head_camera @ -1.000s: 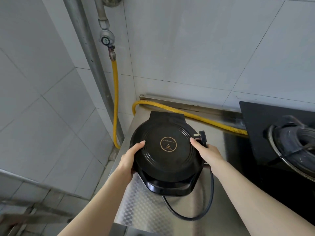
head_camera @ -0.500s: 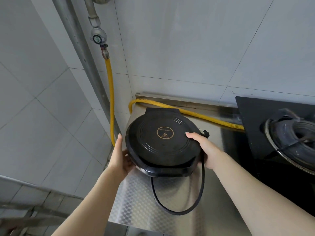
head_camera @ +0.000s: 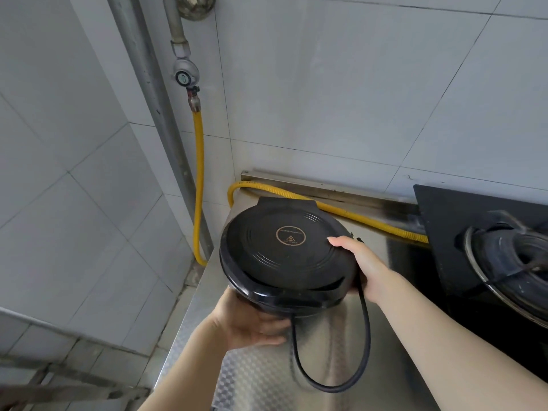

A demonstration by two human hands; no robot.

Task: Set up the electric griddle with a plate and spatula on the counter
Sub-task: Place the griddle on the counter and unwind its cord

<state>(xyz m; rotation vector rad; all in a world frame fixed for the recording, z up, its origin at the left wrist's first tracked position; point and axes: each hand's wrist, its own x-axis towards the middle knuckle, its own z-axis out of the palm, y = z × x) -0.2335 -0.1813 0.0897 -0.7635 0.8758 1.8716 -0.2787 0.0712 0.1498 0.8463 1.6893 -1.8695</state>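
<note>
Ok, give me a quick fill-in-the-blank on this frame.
1. The hose behind the griddle is ____ in colour.
2. The gas burner stands to the griddle's ____.
3. The left hand and right hand both hold the ____.
Missing: yellow; right; griddle.

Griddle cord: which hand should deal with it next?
Right, probably. The right hand grips the griddle at the rim, just where the cord rises to its palm. The left hand cups the base from below and seems to bear the weight, so it is less free.
</note>
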